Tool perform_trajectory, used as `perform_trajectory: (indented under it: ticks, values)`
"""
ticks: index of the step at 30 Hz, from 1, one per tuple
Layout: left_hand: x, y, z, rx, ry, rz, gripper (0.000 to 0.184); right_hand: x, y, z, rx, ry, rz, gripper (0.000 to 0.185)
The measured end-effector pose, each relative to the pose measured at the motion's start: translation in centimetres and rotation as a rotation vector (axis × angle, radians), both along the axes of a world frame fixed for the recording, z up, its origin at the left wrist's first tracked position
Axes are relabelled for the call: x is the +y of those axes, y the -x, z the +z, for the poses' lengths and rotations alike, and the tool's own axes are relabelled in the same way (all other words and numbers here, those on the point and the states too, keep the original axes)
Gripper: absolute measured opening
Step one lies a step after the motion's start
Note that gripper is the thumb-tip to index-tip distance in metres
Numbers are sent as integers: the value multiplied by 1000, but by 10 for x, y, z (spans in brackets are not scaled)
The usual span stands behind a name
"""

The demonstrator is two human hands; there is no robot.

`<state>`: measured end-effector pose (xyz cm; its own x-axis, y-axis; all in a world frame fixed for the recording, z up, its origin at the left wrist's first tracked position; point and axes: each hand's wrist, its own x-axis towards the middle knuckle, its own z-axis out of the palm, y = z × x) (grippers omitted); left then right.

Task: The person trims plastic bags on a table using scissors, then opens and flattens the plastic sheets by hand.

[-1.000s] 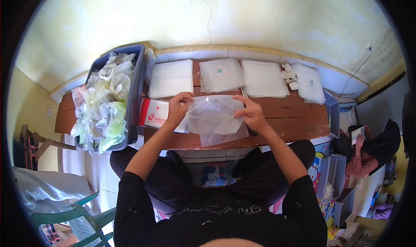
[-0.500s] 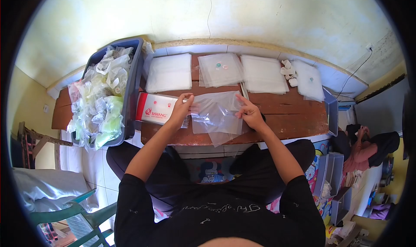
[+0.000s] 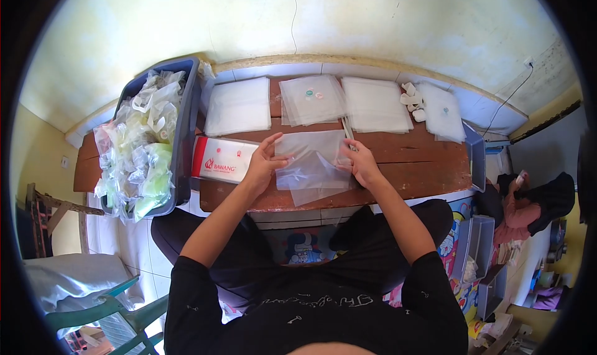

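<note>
A clear plastic bag (image 3: 311, 165) is stretched between my two hands, over the front of the brown wooden table (image 3: 410, 168). My left hand (image 3: 264, 162) grips its left edge, thumb on top, the index finger raised. At the right edge, my right hand (image 3: 360, 161) pinches the plastic between thumb and fingers. Just left of my left hand lies a white and red packet (image 3: 224, 159) printed "BAWANG". A thin, light-coloured strip (image 3: 347, 128) lies behind my right hand.
Stacks of clear bags (image 3: 239, 106) line the table's back, some with small round labels. White crumpled pieces (image 3: 411, 98) lie between two stacks. A grey-blue tub (image 3: 186, 137) heaped with filled plastic bags stands left. A person (image 3: 522, 205) sits at the far right, near grey trays (image 3: 476, 246).
The bag has been spread flatter and squarer between my hands. My left hand has shifted slightly, and more of the packet shows. The person at right has moved their hands.
</note>
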<state>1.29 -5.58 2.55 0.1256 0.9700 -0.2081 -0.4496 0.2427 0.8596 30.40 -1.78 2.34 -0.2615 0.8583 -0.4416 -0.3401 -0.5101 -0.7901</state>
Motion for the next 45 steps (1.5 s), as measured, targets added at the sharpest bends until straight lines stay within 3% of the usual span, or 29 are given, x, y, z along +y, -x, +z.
perform_trajectory:
  ticks: [1,3,5,9,11,12,14,17,26,29,37,39,42,45]
  values:
    - [-2,-3,2,7,-26,-38,68,-1,0,-2,-123,-51,53,61]
    - [-1,-6,2,15,-53,-79,60,-5,1,0,-99,-86,71,61]
    - [1,-3,-3,-253,133,-44,49,-4,2,2,-73,-123,94,60]
    - [9,6,-20,-214,178,-16,43,-3,2,8,27,-95,256,62]
    - [9,3,-23,-72,184,98,33,-3,3,10,48,-50,295,62]
    - [8,3,-26,-73,187,97,33,-2,3,9,1,-104,294,61]
    - [6,3,-32,175,92,113,31,2,0,0,-46,-156,295,60]
    - [8,5,-38,259,33,136,37,6,-4,-16,-213,-253,231,63]
    - [11,3,-24,232,-24,152,36,6,7,-18,-236,-213,88,63]
    - [13,4,-16,219,-40,111,36,9,9,-4,-248,-312,44,62]
    - [17,7,6,223,-14,53,28,27,12,12,-131,-293,79,28]
    - [19,9,6,178,19,72,27,27,12,13,-135,-316,93,28]
    - [21,10,12,242,-28,101,24,28,12,25,-143,-395,103,28]
    - [20,10,36,318,-259,186,23,28,11,45,-166,-515,107,28]
